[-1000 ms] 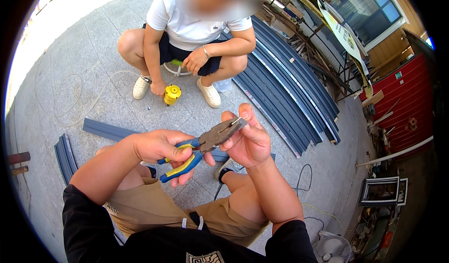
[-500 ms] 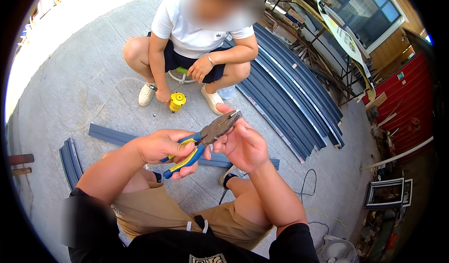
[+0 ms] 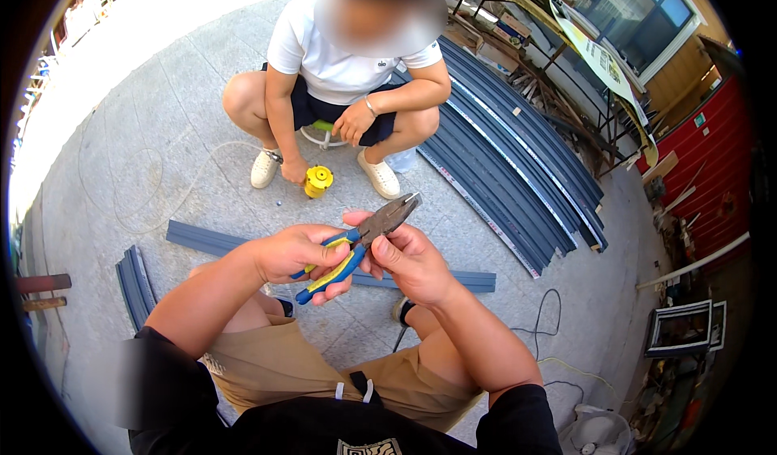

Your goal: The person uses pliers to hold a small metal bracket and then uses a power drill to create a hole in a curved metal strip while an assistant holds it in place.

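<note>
A pair of combination pliers point(image 3: 380, 222) with worn dark jaws and blue-and-yellow handles is held out before me, its tip tilted up to the right. My left hand point(image 3: 303, 254) is wrapped round the handles, which stand slightly apart. My right hand point(image 3: 417, 265) pinches the pliers' head near the pivot, thumb in front and fingers partly hidden behind. At the jaws shows a small bright sliver, too small to name. Below the hands, a long dark grey metal profile point(image 3: 473, 282) lies across the ground.
A co-worker in a white shirt point(image 3: 344, 78) squats opposite, one hand on a yellow power tool point(image 3: 318, 181) with a pale hose. Long dark profiles point(image 3: 502, 163) lie stacked at right. A shorter profile piece point(image 3: 134, 285) is at left. Dark cable point(image 3: 541, 325), frames point(image 3: 681, 329) and a bucket point(image 3: 597, 435) lie lower right.
My right hand has shifted from the jaw tip down toward the pivot, its thumb now against the pliers' head. My left hand keeps its hold on the handles. The whole view has shifted slightly.
</note>
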Available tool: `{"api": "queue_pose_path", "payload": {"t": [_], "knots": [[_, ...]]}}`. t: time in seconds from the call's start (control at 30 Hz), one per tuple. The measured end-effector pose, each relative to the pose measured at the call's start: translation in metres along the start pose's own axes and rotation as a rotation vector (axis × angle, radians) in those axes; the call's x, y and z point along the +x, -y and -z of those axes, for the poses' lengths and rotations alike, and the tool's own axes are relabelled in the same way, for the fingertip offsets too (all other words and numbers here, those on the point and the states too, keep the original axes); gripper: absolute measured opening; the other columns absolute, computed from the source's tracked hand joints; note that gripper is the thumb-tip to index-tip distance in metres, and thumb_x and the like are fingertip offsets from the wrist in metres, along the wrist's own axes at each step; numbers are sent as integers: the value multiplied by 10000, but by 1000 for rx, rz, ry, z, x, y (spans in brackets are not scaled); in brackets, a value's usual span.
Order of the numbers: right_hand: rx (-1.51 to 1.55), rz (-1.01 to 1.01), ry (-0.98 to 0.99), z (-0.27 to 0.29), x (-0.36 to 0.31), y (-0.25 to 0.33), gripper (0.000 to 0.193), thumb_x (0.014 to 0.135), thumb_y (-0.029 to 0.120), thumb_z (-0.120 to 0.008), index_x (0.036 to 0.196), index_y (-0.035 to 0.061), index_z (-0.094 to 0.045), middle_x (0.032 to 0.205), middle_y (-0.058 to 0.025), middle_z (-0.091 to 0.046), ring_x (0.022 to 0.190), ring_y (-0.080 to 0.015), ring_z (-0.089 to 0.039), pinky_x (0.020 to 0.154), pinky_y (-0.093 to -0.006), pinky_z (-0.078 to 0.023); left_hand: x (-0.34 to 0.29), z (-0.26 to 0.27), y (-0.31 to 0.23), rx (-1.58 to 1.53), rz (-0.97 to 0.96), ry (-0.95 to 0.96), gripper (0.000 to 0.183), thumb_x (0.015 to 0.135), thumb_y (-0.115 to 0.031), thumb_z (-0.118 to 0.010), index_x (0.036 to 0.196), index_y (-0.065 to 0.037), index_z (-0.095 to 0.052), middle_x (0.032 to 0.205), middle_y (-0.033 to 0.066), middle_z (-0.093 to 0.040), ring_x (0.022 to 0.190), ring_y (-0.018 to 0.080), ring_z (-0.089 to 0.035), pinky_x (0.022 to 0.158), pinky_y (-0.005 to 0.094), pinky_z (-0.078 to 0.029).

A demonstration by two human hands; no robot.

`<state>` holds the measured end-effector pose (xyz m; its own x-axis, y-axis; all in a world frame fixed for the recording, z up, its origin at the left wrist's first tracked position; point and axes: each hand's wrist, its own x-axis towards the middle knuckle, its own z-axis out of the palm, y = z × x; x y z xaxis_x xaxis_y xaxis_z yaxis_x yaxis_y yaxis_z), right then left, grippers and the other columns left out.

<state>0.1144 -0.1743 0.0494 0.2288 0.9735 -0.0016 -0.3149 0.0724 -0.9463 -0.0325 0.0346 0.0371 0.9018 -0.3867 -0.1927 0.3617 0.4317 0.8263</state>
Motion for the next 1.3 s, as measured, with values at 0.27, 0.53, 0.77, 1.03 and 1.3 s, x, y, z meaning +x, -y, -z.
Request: {"api": "queue_pose_path", "payload": {"t": [0.27, 0.53, 0.77, 1.03, 1.3], "knots": [[57, -1, -263, 6, 6, -9, 383, 1112, 330, -660, 1364, 44, -703, 1006, 34, -671, 831, -52, -519, 709, -231, -428, 23, 8, 9, 150, -65, -222, 666, 1029, -552, -707, 1400, -25, -542, 1016, 103, -685, 904, 181, -691, 739, 319, -598], [34, -32, -429, 10, 11, -24, 345, 1071, 319, -730, 1306, 67, -745, 956, 62, -654, 790, -33, -487, 666, -217, -416, 48, -19, 22, 1146, -191, -782, 691, 884, -353, -872, 1425, -57, -560, 973, 211, -733, 878, 387, -743, 824, 449, -571], [427, -2, -243, 30, -4, -3, 496, 1147, 425, -558, 1489, 68, -591, 975, 31, -656, 790, -58, -567, 753, -274, -497, 47, -14, 17, 1189, -110, -843, 417, 898, -196, -824, 1229, -40, -625, 914, 208, -723, 873, 397, -737, 769, 473, -570], [375, -92, -346, 51, -12, -7, 408, 1175, 329, -503, 1408, 27, -649, 979, 13, -683, 779, -51, -599, 735, -264, -562, 37, 9, 18, 1612, -266, -934, 280, 847, -83, -792, 1083, -77, -642, 947, 105, -745, 864, 289, -776, 717, 430, -588], [208, -273, -397, 61, -14, -18, 387, 1156, 288, -553, 1427, 37, -668, 966, 31, -668, 801, -47, -591, 755, -232, -541, 26, 5, 7, 1984, -270, -902, 277, 880, -186, -818, 972, -87, -576, 819, 91, -657, 737, 345, -698, 615, 484, -529]]}}
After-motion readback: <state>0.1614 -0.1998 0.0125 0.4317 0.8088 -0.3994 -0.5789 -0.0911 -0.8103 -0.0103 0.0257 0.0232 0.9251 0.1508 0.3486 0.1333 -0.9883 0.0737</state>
